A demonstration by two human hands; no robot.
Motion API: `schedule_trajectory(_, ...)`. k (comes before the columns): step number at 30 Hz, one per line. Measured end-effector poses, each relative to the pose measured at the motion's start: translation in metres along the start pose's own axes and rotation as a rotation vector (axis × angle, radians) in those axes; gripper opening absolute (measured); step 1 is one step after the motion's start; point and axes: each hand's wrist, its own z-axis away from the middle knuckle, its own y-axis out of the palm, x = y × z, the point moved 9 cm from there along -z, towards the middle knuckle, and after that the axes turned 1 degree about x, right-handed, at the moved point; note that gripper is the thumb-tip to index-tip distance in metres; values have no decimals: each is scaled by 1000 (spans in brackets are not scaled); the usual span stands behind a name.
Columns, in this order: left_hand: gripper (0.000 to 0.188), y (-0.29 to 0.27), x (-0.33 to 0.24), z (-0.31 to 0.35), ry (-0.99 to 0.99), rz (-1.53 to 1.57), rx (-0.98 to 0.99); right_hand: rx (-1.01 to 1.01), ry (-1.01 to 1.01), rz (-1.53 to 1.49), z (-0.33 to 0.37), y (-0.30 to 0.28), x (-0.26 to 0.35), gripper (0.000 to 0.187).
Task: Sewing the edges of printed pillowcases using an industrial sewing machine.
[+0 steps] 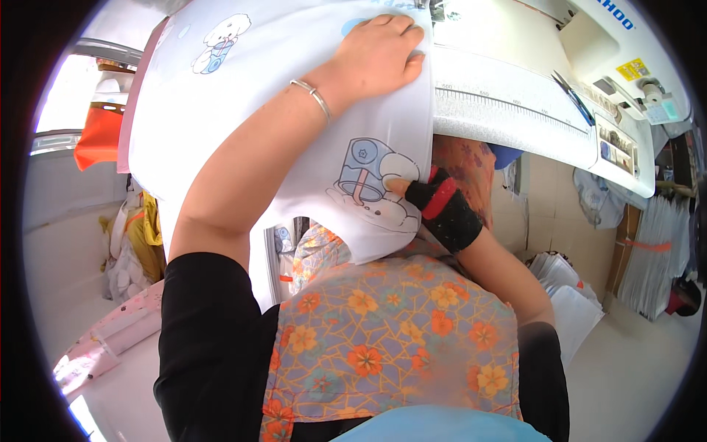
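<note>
A white cloth [243, 110] printed with cartoon puppies and blue cups covers the left of the sewing machine bed and hangs down toward my lap. My left hand [379, 55] lies on it close to the presser foot [436, 9], fingers spread a little and slightly bent. Lower down, my right hand [434, 202], in a black and red fingerless glove, grips the cloth's right edge. Its thumb rests on top over the print; the other fingers are hidden beneath. The edge runs roughly straight from the right hand up to the presser foot.
The white sewing machine [633, 59] stands at the upper right. Thread snips [574, 97] lie on its bed beside a printed ruler scale [508, 103]. Bundled white pieces [652, 250] stand at the far right. An orange item [99, 138] and yellow cloth [151, 221] hang at the left.
</note>
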Motion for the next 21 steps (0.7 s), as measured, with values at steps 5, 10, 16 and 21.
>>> schedule_trajectory(5,41,8,-12,5,-33,9,124,-53,-55,-49,-15,-10,8,34)
schedule_trajectory(10,43,5,-1,-2,-13,-24,23,6,-145,241,-24,-7,6,37)
schedule_trajectory(16,41,4,-1,4,67,14,-79,-86,-81,19,-17,-7,19,40)
schedule_trajectory(21,39,2,5,6,57,90,-92,-82,-103,-32,-8,0,41,41)
